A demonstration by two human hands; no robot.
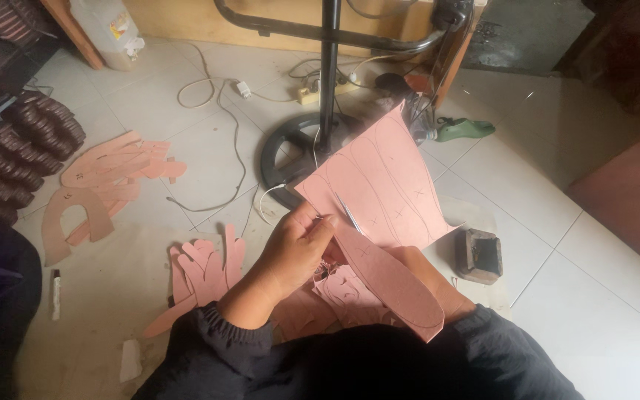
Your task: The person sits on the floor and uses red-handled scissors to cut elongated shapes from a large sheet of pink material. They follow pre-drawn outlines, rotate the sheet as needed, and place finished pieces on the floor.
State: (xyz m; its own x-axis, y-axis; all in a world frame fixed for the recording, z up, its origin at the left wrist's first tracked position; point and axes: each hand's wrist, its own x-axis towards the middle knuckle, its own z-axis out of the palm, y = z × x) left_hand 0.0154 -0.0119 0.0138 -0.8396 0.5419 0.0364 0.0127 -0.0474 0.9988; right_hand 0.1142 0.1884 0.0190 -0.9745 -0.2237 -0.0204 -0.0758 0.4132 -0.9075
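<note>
Pink sheet, marked with curved pencil outlines and small crosses, is held up in the air above the tiled floor, tilted with its upper corner pointing away from the person; a long sole-shaped strip hangs off its lower edge toward the person, partly cut free. Scissors show as thin metal blades against the sheet, just above the strip's upper end. Left hand is clenched at the sheet's lower left edge, fingers curled right where the blades meet the material; whether it grips the sheet or the scissor handles cannot be told. Right hand is hidden behind the strip and sheet, only its forearm in a dark sleeve showing, so its grip cannot be told. On the floor below the hands lie pink offcuts, and just left of the left arm a fan of cut pink strips. Farther left sits a heap of larger cut pieces, and beyond that stacks of dark brown soles. A small dark block rests on the floor right of the sheet. Behind the sheet stands a black pole on a round base, with white cables trailing around it and a green shoe last near by
</note>
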